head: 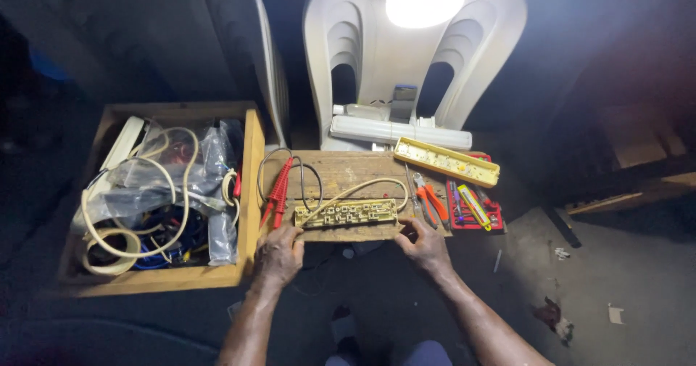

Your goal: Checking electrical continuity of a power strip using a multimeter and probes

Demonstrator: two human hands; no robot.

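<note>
A long yellowed power strip body (346, 213) with its inner contacts showing lies on a small wooden board (341, 170). My left hand (278, 252) rests at the strip's left end, fingers curled on the board's edge. At the strip's right end my right hand (423, 245) touches it with thumb and fingers. A cream cable (362, 187) loops from the strip across the board. Two red test probes (278, 194) with a black lead lie at the board's left. The strip's yellow cover (446, 161) lies at the back right.
A wooden box (252, 163) at left holds coiled cream cable (119, 246), plastic bags and wires. Orange-handled pliers (431, 198) and a red tool tray (471, 208) sit right of the board. White plastic chair (413, 54) with a bright lamp (424, 0) stands behind.
</note>
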